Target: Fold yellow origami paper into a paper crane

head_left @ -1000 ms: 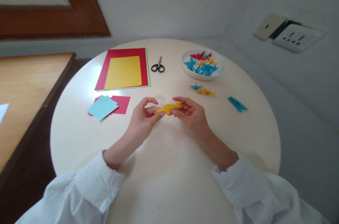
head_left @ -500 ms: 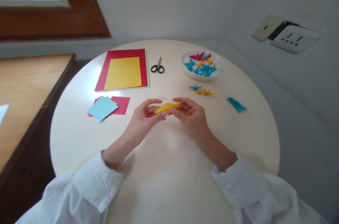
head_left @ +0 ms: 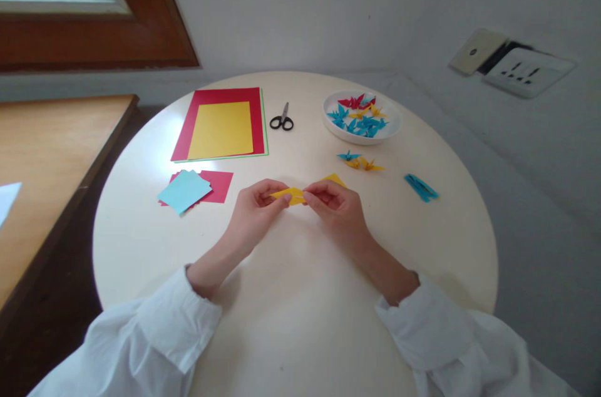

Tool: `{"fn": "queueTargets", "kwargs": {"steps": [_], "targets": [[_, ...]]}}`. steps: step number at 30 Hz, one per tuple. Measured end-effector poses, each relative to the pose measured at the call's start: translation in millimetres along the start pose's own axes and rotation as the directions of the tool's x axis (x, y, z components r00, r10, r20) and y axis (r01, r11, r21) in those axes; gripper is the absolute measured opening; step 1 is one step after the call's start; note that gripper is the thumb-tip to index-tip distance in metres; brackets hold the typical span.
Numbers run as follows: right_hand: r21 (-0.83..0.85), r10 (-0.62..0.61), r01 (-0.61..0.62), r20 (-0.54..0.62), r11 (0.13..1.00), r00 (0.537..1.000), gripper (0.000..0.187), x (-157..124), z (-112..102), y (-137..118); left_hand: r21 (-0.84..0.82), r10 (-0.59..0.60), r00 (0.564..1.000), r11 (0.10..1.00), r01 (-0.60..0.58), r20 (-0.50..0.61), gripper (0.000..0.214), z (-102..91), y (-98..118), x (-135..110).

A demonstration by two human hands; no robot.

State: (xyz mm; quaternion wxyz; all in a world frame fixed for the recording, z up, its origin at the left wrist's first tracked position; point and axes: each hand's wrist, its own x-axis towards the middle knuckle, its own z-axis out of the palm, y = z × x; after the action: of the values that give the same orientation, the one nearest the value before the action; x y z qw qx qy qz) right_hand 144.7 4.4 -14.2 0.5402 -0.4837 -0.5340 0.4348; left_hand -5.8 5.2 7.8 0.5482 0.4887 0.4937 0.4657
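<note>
Nearest are 2 white sleeves point(head_left: 173, 322), well in front of the scissors point(head_left: 282, 123), 1 to their left and 1 to their right, above a round white table point(head_left: 291, 322). Past the cuffs, the left hand point(head_left: 256, 212) pinches the left end of a folded yellow paper point(head_left: 295, 198) between thumb and fingers; the right hand point(head_left: 339, 206) has thumb and fingertips closed on its right end. This paper is in front of the scissors and slightly right of them. A yellow corner point(head_left: 335, 178) shows behind the right hand; I cannot tell whether it belongs to the held piece.

Front-left of the scissors, light blue squares point(head_left: 184, 191) lie over pink squares point(head_left: 220, 187). Front-right, well apart, lie blue folded strips point(head_left: 421, 187); nearer the scissors on that side are 1 blue crane point(head_left: 348, 156) and 2 yellow cranes point(head_left: 370, 164).

Just left of the scissors, a yellow sheet point(head_left: 223, 129) rests on a red sheet point(head_left: 184, 134). To their right, a white dish point(head_left: 339, 131) holds blue, yellow and red cranes. Beyond the scissors are a brown window frame point(head_left: 164, 34) at left and a wall socket point(head_left: 528, 68) at far right.
</note>
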Motion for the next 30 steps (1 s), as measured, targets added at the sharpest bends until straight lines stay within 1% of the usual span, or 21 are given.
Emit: {"fn": "queueTargets", "kwargs": {"steps": [3, 7, 10, 13, 15, 16, 19, 21, 23, 25, 30], "targets": [[-0.014, 0.028, -0.027, 0.024, 1.0, 0.999, 0.018, 0.0, 0.7, 1.1, 0.022, 0.02, 0.999, 1.0, -0.019, -0.034, 0.014, 0.0, 2.3, -1.1], [-0.02, 0.049, -0.047, 0.132, 0.999, 0.99, 0.016, -1.7, 2.7, 1.2, 0.013, 0.066, 0.995, 0.998, -0.065, -0.069, 0.019, -0.3, 2.6, -1.1], [-0.061, 0.045, -0.033, 0.206, 0.998, 0.977, 0.01, -4.0, 4.2, 0.1, 0.005, 0.085, 0.994, 0.996, -0.085, -0.065, 0.023, -1.1, -0.2, 0.4], [-0.093, 0.04, -0.016, 0.254, 0.996, 0.966, 0.007, -5.5, 4.1, -1.6, 0.01, 0.089, 0.995, 0.996, -0.089, -0.043, 0.021, -2.5, -4.4, 2.0], [-0.079, 0.031, -0.01, 0.258, 0.997, 0.966, 0.009, -5.4, 2.9, -3.0, 0.0, 0.081, 0.996, 0.997, -0.081, -0.022, 0.02, -3.1, -6.1, 2.5], [-0.057, 0.019, -0.006, 0.24, 0.998, 0.971, 0.011, -5.2, 2.1, -3.5, -0.007, 0.076, 0.997, 0.997, -0.076, -0.01, 0.019, -3.1, -6.3, 2.5], [0.03, -0.029, 0.025, 0.135, 0.999, 0.99, 0.012, -4.0, 0.1, -4.3, -0.024, 0.059, 0.998, 0.998, -0.059, 0.023, 0.018, -1.8, -3.5, 1.4], [0.076, -0.052, 0.045, 0.092, 0.996, 0.994, 0.011, -3.5, -0.6, -3.9, -0.044, 0.033, 0.999, 0.999, -0.032, 0.028, 0.017, -0.2, -0.1, 0.3], [0.109, -0.057, 0.045, 0.105, 0.993, 0.993, 0.013, -3.5, -0.8, -2.9, -0.065, 0.001, 0.999, 0.998, 0.001, 0.033, 0.017, 1.3, 2.5, -0.5], [0.141, -0.061, 0.04, 0.145, 0.989, 0.988, 0.016, -3.7, -0.7, -1.7, -0.094, -0.017, 0.999, 0.995, 0.022, 0.049, 0.018, 1.9, 3.1, -0.5], [0.19, -0.079, 0.037, 0.221, 0.981, 0.972, 0.017, -3.8, -0.9, 1.2, -0.126, -0.022, 0.996, 0.991, 0.033, 0.092, 0.023, -0.4, -2.7, 2.1]]}}
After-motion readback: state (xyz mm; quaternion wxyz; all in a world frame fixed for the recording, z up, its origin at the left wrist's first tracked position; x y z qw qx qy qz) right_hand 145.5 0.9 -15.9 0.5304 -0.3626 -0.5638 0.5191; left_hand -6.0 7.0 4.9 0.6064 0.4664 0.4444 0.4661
